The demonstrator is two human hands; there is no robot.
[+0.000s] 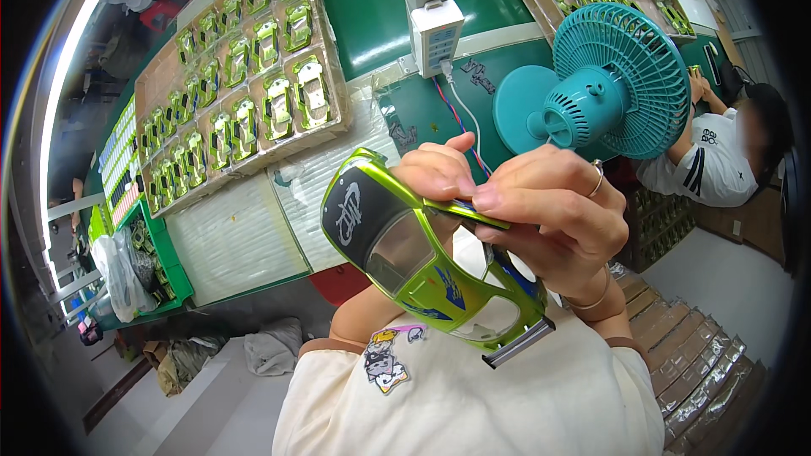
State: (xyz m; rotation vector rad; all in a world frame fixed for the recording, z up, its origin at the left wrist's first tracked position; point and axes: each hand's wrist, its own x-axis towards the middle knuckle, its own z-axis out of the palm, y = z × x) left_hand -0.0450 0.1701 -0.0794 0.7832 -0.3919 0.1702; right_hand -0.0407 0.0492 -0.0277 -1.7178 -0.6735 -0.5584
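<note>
A lime-green toy car body (pixel 460 291) with a black hood, blue side markings, clear windows and a rear spoiler is held up before my chest, tilted. My left hand (pixel 439 171) is closed on its far side, most of its fingers hidden behind the car. With thumb and fingers, my right hand (pixel 557 211) pinches a thin, dark, lime-edged panel (pixel 465 213) at the car's side. It looks like an opened door, but I cannot tell whether it is attached.
A teal fan (pixel 621 76) stands on the green table at the right, beside a white power strip (pixel 438 34) with cables. Cardboard trays of lime-green car bodies (pixel 276 105) lie at the left. Another person (pixel 714 152) sits at the far right. Flattened boxes (pixel 688 355) are stacked below.
</note>
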